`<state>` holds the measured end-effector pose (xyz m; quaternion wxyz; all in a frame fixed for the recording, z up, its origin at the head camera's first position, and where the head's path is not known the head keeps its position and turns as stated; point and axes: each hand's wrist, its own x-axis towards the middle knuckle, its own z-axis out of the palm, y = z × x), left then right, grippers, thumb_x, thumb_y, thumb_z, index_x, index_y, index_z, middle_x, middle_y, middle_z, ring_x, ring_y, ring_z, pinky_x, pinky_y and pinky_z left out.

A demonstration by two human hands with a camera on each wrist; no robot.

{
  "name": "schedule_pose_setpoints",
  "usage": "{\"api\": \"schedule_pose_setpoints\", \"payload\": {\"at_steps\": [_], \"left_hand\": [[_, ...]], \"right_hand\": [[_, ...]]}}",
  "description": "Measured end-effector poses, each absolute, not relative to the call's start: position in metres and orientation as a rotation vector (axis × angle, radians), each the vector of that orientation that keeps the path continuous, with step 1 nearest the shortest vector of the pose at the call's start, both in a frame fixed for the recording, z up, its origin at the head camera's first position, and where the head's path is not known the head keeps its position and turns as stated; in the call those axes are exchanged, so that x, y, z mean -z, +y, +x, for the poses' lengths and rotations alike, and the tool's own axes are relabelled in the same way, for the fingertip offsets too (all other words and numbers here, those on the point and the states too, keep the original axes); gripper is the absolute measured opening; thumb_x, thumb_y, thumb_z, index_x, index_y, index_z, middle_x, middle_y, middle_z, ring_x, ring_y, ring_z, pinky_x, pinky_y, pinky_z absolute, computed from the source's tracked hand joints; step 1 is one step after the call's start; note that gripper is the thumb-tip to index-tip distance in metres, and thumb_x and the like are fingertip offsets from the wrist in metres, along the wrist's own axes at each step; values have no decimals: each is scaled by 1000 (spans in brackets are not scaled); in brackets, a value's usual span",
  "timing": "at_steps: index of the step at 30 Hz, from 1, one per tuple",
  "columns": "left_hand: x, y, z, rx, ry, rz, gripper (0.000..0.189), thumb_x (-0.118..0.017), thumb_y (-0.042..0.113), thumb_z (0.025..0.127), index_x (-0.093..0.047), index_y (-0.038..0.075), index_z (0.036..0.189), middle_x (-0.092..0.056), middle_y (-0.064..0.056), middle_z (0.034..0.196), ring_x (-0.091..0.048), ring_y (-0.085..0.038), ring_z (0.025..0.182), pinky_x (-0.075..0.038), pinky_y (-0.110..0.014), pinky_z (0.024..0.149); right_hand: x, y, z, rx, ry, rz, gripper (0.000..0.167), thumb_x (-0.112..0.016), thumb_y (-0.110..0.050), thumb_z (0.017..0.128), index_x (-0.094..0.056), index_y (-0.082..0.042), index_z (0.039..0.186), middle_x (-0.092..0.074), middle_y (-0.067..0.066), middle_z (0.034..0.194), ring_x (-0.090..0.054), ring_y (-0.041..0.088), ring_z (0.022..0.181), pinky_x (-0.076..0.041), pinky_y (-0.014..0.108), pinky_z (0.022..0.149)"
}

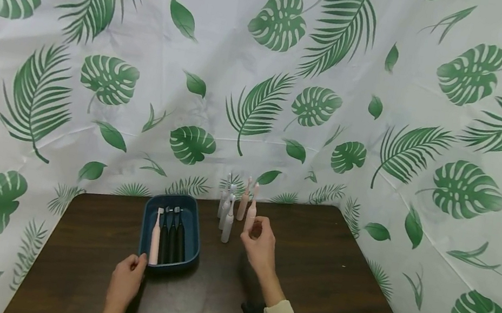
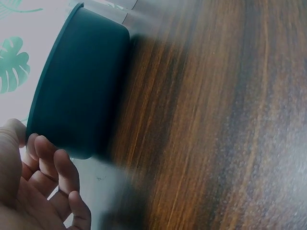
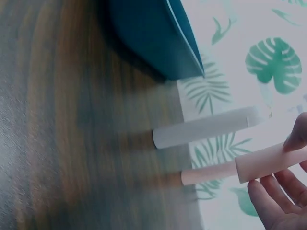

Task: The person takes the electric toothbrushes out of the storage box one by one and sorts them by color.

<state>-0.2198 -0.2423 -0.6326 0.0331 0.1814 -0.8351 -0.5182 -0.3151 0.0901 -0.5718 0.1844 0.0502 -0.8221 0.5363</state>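
Note:
My right hand [image 1: 261, 246] pinches a pink electric toothbrush [image 1: 251, 214] by its handle, the brush head pointing up. In the right wrist view, the base of this pink toothbrush [image 3: 259, 165] shows between thumb and fingers. At its near left corner, the dark blue bin [image 1: 192, 263] has its rim pinched by my left hand [image 1: 125, 279]; the left wrist view shows the thumb and fingertips on the bin's edge [image 2: 81, 81]. Inside the bin lie a pink toothbrush [image 1: 155, 240] and several black toothbrushes [image 1: 171, 242], side by side.
White electric toothbrushes [image 1: 227, 226] stand upright on the table right of the bin, with another pink toothbrush [image 1: 242, 207] behind the held one. A leaf-print cloth [image 1: 209, 106] hangs behind the dark wooden table [image 1: 312, 265]. Near my right wrist is a small black object [image 1: 251, 310].

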Motion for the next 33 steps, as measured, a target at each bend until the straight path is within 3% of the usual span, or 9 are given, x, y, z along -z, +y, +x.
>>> {"api": "schedule_pose_setpoints", "payload": {"at_steps": [8,17,33], "left_hand": [[635,-244,-221,1576,-2554,547,42,-52,39,111,-56,9,81,-62,-1,74,-53,-18,67,-39,-33,59],[636,-243,-223,1600,-2539,505,44,-52,38,112,-58,7,82,-62,-2,75,-51,-18,69,-39,-31,60],[636,-245,-224,1631,-2547,542,44,-52,40,113,-60,6,86,-64,-5,79,-53,-18,70,-41,-32,62]], "right_hand": [[578,95,-338,-1498,-2312,82,34,-74,-3,90,-61,-8,120,-71,13,108,-70,26,99,-59,32,83],[587,91,-358,-1542,-2314,12,33,-74,-3,91,-60,-8,121,-71,15,113,-71,30,105,-57,43,90],[612,88,-385,-1603,-2322,-54,33,-75,-2,90,-61,-6,120,-72,16,114,-71,28,104,-57,35,86]]}}
